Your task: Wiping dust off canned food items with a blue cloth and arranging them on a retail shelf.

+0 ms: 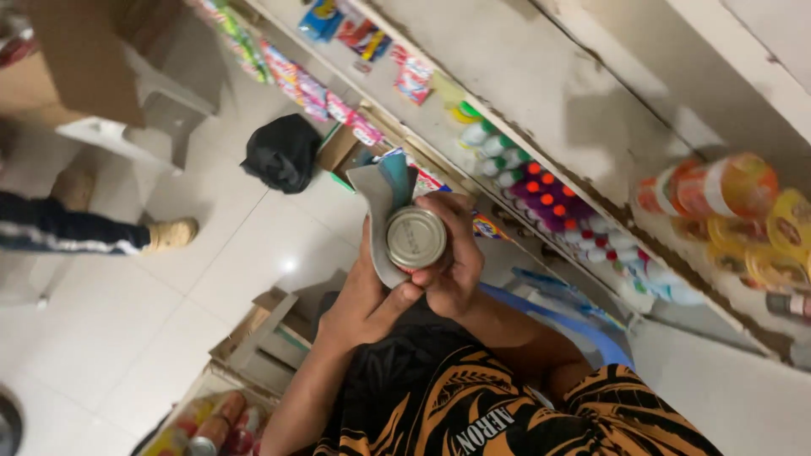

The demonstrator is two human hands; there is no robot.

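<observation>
Fingers of the right hand wrap closely around a small tin can, its silver end turned up toward the camera, while the left hand comes in from the other side with a grey cloth draped between its palm and the can's wall; that hand's thumb presses at the can's lower rim. Both hands are closed on something: the right on the can, the left on the cloth and, through it, on the can.

Just beyond the fingertips runs a shop shelf with small bottles with coloured caps standing along a lower row. Well off to the right-hand side stand stacked yellow tubs. Below the hands, past the patterned shirt, sits an open cardboard box on the white tiled floor.

The grip looks shallow, mostly fingertips on smooth metal. If the cloth slides while the can is turned, the can may slip out and drop to the tiles or into the box. The cloth's loose end hangs free above the fingers and could snag the bottles nearby, tipping them
</observation>
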